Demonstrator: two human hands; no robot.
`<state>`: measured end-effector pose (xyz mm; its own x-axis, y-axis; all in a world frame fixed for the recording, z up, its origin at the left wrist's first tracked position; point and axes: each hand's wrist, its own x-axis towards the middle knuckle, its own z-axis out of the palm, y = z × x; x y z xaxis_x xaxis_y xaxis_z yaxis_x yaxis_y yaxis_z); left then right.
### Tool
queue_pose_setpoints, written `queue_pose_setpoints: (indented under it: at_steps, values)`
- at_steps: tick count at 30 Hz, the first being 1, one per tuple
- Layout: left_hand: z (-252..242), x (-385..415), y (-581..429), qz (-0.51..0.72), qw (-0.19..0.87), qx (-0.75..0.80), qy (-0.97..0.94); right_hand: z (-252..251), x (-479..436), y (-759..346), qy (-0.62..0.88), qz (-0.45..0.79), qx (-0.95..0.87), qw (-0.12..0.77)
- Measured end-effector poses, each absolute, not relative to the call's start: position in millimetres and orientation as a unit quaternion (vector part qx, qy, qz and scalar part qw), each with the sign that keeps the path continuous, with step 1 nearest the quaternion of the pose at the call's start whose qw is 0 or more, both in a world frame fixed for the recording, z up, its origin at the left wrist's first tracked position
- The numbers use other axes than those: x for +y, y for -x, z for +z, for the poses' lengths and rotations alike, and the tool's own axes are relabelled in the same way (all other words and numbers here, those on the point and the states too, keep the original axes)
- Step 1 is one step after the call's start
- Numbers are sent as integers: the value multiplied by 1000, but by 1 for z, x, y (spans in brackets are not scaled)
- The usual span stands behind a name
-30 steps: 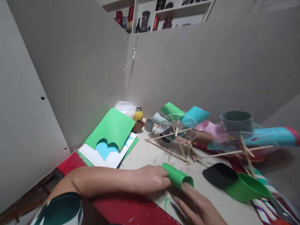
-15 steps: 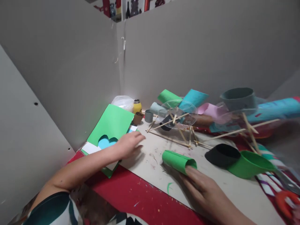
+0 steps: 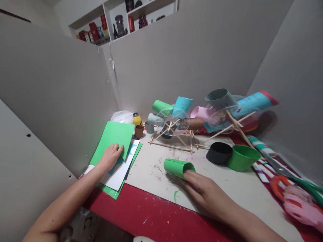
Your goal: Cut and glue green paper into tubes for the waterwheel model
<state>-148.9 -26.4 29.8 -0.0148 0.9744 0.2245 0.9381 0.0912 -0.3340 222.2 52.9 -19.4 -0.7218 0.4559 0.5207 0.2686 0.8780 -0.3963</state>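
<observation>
My left hand (image 3: 112, 157) lies on a green craft sheet (image 3: 121, 129) with a cut-out, its fingers resting flat near the sheet's lower right edge. Beneath it are a white sheet (image 3: 114, 179) with blue shapes and another green sheet (image 3: 113, 193). My right hand (image 3: 202, 188) grips the near right end of a rolled green tube (image 3: 175, 168), thumb and fingers at its opening. The tube is held low over the pale board; some fingertips are hidden inside it. Beyond it stands a wheel model (image 3: 170, 126) of sticks, clear discs and coloured tubes.
A black cup (image 3: 219, 153) and a green cup (image 3: 243, 158) stand right of the tube. Scissors (image 3: 280, 171) lie at the right edge. A brown cup (image 3: 139, 131), a grey cup (image 3: 149, 127) and a yellow container (image 3: 137, 118) are at the back. Grey panels enclose the table.
My left hand has moved left and down onto the green sheet from above the board. My right hand keeps hold of the green tube. The camera view has shifted to the right and up.
</observation>
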Motion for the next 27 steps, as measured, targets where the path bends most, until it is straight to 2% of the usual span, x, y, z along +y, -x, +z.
queue_pose_setpoints:
  at_steps: [4,9,12,14,17,21,24,27]
  values:
    - [50,-28,154,6,229,-730,644,-16,53,-222,199,138,-912,331]
    - [107,-52,139,-76,288,-767,568,-11,54,-224,208,123,-895,374]
    - [143,-69,112,-160,279,-754,573,-9,54,-226,226,115,-877,407]
    - [160,-78,90,-147,263,-742,599,-9,54,-228,241,108,-862,433]
    - [168,-80,57,-62,224,-725,648,-8,53,-230,261,91,-833,480]
    - [149,-54,12,48,137,-667,731,-3,51,-232,294,61,-776,555]
    - [122,-18,-20,37,20,-601,798,0,50,-235,319,30,-724,611]
    - [97,16,-40,-68,-91,-555,824,1,49,-236,319,7,-695,644]
